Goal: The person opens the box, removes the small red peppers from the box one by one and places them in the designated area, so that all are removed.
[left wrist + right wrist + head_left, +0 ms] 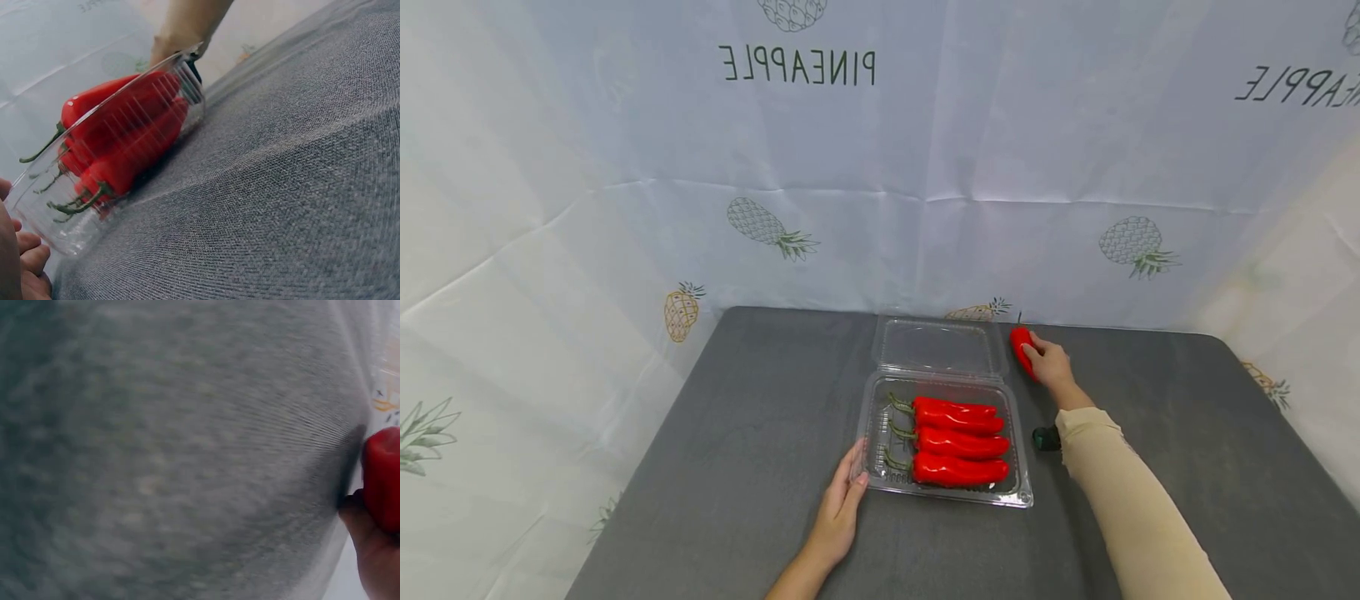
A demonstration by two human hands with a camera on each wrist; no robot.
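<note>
In the head view, a clear plastic clamshell box [1018,479] lies with its lid folded back. Three red peppers [962,443] with curved green stems lie side by side in it, stems to the left. My left hand [838,508] grips the box's near left corner, thumb on the rim; in the left wrist view its fingers [34,253] are curled against the clear wall. Beyond the box on the right, my right hand [1051,363] holds another red pepper [1021,343], stem pointing away. Only part of that pepper [384,478] shows in the right wrist view.
The clear lid [940,346] reaches the far edge of the dark grey cloth-covered table [760,400]. Behind the table hangs a white curtain [850,167] printed with pineapples. A small dark object [1046,439] sits beside the right sleeve cuff.
</note>
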